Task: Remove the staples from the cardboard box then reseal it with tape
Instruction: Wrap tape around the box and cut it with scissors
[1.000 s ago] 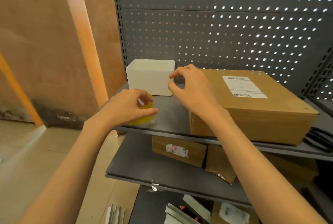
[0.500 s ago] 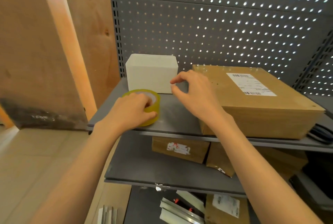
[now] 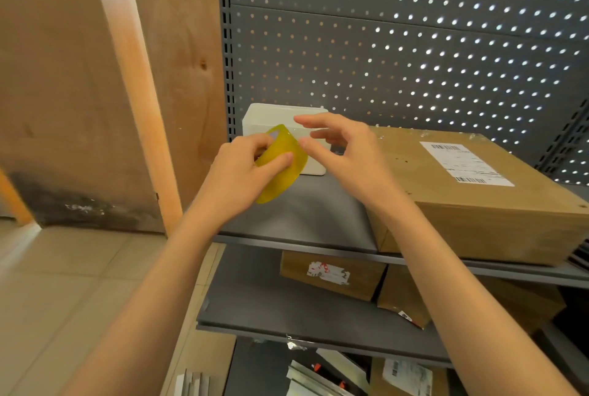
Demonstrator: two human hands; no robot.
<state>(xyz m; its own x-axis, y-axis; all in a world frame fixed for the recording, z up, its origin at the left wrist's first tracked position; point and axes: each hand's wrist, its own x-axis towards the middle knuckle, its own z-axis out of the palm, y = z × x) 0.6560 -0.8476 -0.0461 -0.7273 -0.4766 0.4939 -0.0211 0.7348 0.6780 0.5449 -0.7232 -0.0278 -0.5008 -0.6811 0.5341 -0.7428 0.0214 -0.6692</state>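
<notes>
**Two hands on the tape, box waiting at right**

Both hands meet just left of the frame's centre. The left hand (image 3: 237,177) grips the yellow tape roll (image 3: 280,166), fingers curled through and round it, holding it lifted above the grey shelf (image 3: 306,217) in front of a white container (image 3: 314,164). The right hand (image 3: 347,153) hovers loosely spread beside the roll, thumb and forefinger close to its edge, holding nothing that can be made out; probably it is hunting for the tape's free end. The cardboard box (image 3: 471,204), flaps closed and label up, sits on the same shelf at the right of the frame.

Risks from here: the clear tape end is hard to find and may split or tear narrow if picked at carelessly. Whether any staples remain in the box is too small to tell; taping over one would leave the job half done.
</notes>
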